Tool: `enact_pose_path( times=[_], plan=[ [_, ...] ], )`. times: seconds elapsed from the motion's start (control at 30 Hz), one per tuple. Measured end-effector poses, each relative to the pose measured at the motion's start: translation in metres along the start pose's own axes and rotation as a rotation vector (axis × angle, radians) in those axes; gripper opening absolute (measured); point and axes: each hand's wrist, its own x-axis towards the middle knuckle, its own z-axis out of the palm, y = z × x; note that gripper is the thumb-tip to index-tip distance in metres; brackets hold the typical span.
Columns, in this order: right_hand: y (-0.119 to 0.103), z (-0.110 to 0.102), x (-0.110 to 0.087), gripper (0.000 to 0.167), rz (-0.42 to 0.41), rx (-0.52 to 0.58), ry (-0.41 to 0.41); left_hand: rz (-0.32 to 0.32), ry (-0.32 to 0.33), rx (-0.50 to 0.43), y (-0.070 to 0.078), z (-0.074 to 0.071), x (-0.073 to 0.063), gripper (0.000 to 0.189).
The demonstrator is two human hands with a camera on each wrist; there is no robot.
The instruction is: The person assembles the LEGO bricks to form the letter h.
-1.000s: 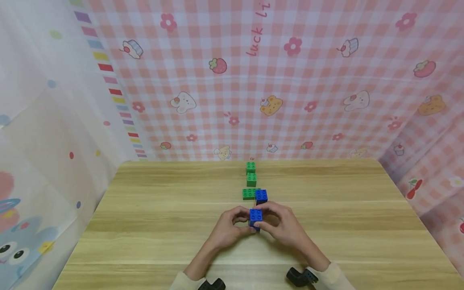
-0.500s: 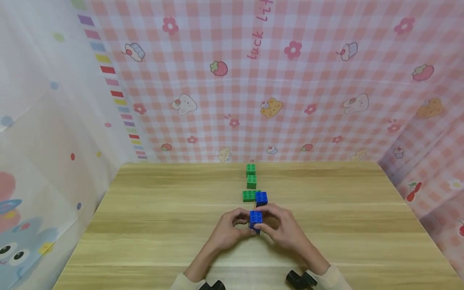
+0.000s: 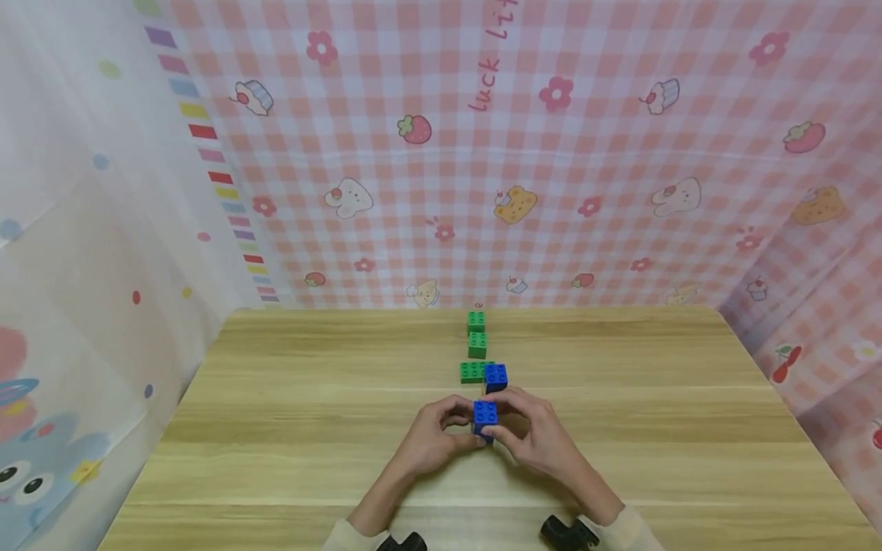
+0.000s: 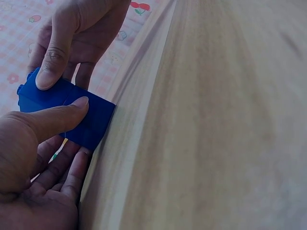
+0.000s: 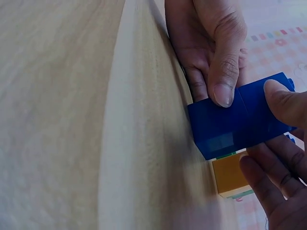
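Note:
Two blue toy building bricks (image 3: 485, 412) stand one on the other, studs up, on the wooden table, a thin seam between them in both wrist views. My left hand (image 3: 436, 438) grips the lower brick (image 4: 93, 122), its thumb across the side. From the right, my right hand (image 3: 540, 432) pinches the upper brick (image 5: 261, 105) between thumb and fingers. The lower brick's base appears to touch the table. Just behind stands another blue brick (image 3: 496, 374). A yellow brick (image 5: 230, 175) shows beyond the stack in the right wrist view, partly covered by fingers.
Behind the hands, a longer green brick (image 3: 472, 373) lies beside the rear blue one. Farther back are two smaller green bricks (image 3: 477, 344), one behind the other. A pink checked cloth (image 3: 441, 168) hangs along the table's far edge.
The head view tilts slightly, shifting the scene a little. Both hands keep their hold on the blue bricks, with no clear movement of hands or bricks.

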Motion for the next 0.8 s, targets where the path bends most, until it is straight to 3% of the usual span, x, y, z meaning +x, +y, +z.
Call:
enact_pose_path(
  times=[0.5, 0.8],
  plan=[
    [-0.005, -0.004, 0.002, 0.036, 0.124, 0.050, -0.049, 0.035, 0.006, -0.003, -0.002, 0.001, 0.001, 0.035],
    [-0.011, -0.005, 0.004, 0.035, 0.174, 0.072, -0.078, 0.015, 0.015, 0.006, -0.001, 0.000, -0.001, 0.034]
  ],
)
